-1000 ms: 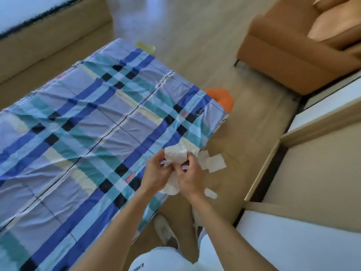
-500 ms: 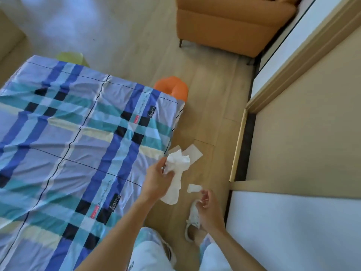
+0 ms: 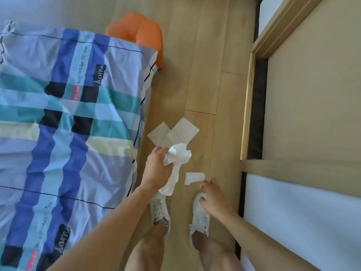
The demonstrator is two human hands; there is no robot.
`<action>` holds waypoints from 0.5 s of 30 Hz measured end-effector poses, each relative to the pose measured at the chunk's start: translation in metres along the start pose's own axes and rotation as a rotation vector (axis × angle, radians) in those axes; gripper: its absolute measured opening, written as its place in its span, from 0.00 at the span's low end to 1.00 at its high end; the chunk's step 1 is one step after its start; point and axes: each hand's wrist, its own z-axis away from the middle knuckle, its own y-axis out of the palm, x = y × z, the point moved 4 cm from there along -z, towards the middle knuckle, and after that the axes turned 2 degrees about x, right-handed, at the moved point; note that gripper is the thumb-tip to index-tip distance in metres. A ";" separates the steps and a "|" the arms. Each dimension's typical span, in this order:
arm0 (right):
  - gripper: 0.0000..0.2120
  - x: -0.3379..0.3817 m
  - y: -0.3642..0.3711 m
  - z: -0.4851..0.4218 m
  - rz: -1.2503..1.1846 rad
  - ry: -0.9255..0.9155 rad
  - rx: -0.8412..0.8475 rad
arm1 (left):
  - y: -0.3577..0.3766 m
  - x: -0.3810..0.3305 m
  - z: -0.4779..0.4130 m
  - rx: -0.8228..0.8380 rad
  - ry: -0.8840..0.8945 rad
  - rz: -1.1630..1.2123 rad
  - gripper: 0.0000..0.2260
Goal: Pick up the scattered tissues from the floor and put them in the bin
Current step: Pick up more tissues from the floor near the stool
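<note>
Three tissues lie on floor; left hand grips crumpled wad.

tissues: white | bedsheet: blue-teal plaid | stool: orange | shoes: white

**Materials and Surface Finish**

The floor was smooth wood-look plank with a low sheen. The tissues gripped in the left hand were soft, crumpled, matt white paper; the flat tissues looked thin and creased. The bed cover was wrinkled woven cloth. The orange stool looked like smooth plastic
</note>
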 end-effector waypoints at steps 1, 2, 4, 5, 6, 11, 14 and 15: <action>0.17 -0.005 0.007 -0.015 0.036 -0.004 0.014 | 0.013 0.011 -0.011 0.025 0.009 -0.017 0.16; 0.18 -0.011 0.017 -0.037 0.075 -0.010 0.023 | 0.027 0.023 -0.025 0.044 0.016 -0.040 0.17; 0.20 -0.030 0.044 -0.085 0.112 -0.030 0.031 | 0.063 0.050 -0.059 0.072 0.034 -0.067 0.19; 0.21 -0.038 0.059 -0.109 0.117 -0.032 0.025 | 0.080 0.065 -0.079 0.080 0.044 -0.083 0.19; 0.22 -0.044 0.071 -0.131 0.133 -0.031 0.022 | 0.093 0.076 -0.098 0.090 0.041 -0.097 0.20; 0.24 -0.086 0.141 -0.212 0.205 -0.080 0.089 | 0.149 0.145 -0.182 0.115 -0.058 -0.162 0.24; 0.27 -0.107 0.174 -0.235 0.237 -0.100 0.129 | 0.173 0.184 -0.218 0.116 -0.114 -0.204 0.25; 0.29 -0.112 0.179 -0.239 0.250 -0.104 0.125 | 0.176 0.192 -0.227 0.113 -0.145 -0.198 0.25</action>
